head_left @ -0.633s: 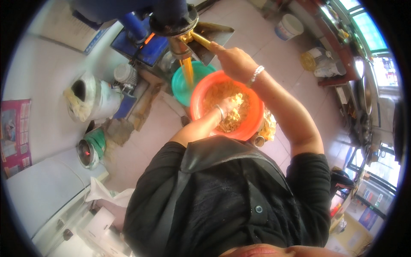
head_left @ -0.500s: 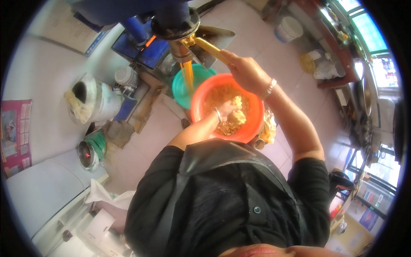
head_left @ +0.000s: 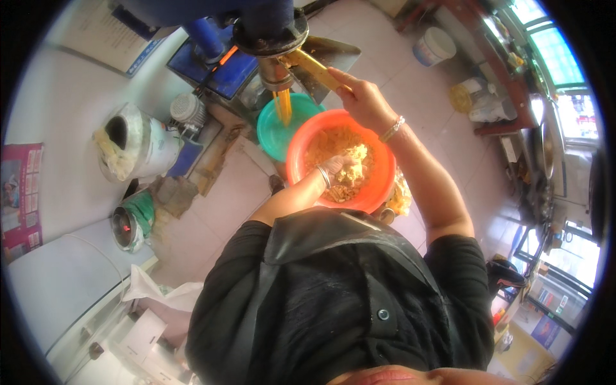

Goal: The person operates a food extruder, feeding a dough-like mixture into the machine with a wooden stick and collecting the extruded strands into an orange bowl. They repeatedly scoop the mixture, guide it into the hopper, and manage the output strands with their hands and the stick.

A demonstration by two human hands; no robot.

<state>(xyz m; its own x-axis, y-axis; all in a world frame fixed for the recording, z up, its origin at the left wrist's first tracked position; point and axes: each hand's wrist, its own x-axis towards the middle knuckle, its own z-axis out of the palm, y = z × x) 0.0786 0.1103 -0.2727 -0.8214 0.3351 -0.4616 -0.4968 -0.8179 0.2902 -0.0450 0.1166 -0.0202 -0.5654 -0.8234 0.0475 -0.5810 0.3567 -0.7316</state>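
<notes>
My right hand is closed around a flat, yellowish wooden stick. The stick's far end reaches in beside the metal outlet under a blue machine, where its tip is hidden. Orange-yellow strands hang from that outlet over a green basin. Inside the orange basin, nearest my body, my left hand grips a pale yellow crumbly clump. Loose yellow-brown crumbs lie around and below that hand.
A metal tray juts out behind the stick. To the left stand a white drum, an electric motor and a green-wrapped can. A white bucket sits at the far right, near a reddish-brown table.
My right hand has moved with the stick toward the outlet, and more of its end is hidden. The clump in my left hand shows more fully. The whole view has shifted slightly.
</notes>
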